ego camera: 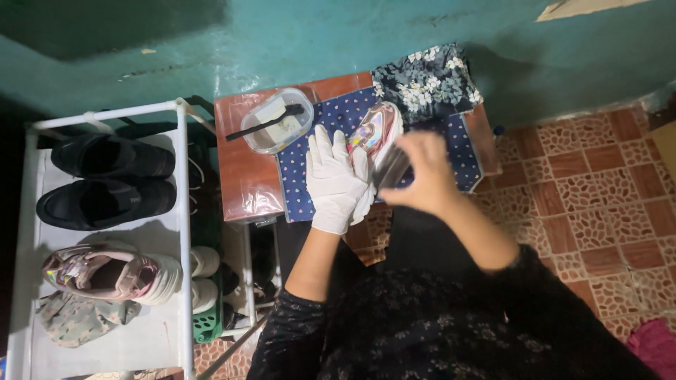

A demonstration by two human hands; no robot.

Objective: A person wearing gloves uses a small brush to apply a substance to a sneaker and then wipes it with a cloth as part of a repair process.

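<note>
Dim indoor light from above; deep shadow fills the upper left wall, and the right hand is motion-blurred.

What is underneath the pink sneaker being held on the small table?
The pink sneaker rests on a dark blue dotted cloth spread over the brown table. The gloved left hand and blurred right hand cover its near end, so the sole's contact there is hidden.
</note>
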